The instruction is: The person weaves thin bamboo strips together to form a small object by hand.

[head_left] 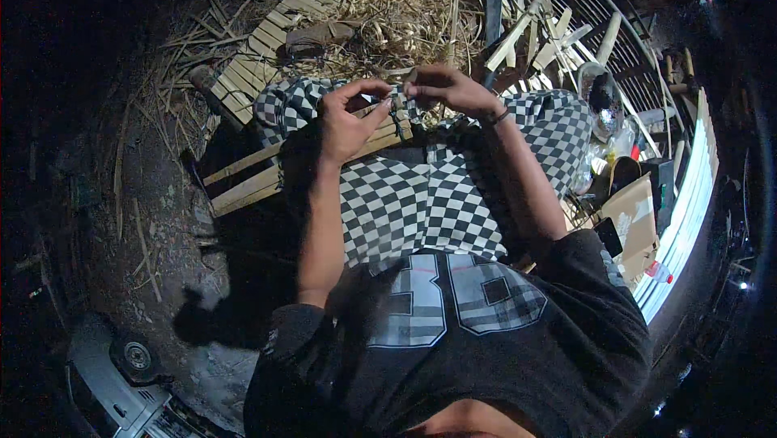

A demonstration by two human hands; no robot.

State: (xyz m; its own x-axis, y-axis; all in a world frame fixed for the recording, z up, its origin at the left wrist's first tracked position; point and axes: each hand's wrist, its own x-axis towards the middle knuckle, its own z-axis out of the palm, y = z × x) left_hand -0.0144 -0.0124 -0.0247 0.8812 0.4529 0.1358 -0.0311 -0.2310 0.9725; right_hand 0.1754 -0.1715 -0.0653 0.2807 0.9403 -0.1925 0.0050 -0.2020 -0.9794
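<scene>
Both hands meet above my lap, their fingertips close together. My left hand (350, 121) is closed in a pinch, thumb and forefinger curved toward a small piece (396, 103) with dark cord-like ends. My right hand (450, 90), with a dark band on its wrist, pinches at the same spot from the other side. What lies between the fingertips is too small to name. Just below my hands, flat bamboo slats (248, 193) lie across my left thigh and stick out to the left. A dark strand hangs over their right end.
Beyond my knees lies a heap of bamboo shavings (405, 21) beside a slatted bamboo panel (255, 65). Split bamboo pieces (558, 37) rest at the far right. To the right are a cardboard box (631, 223) and a clear bottle (659, 271). A vehicle (121, 373) stands at lower left.
</scene>
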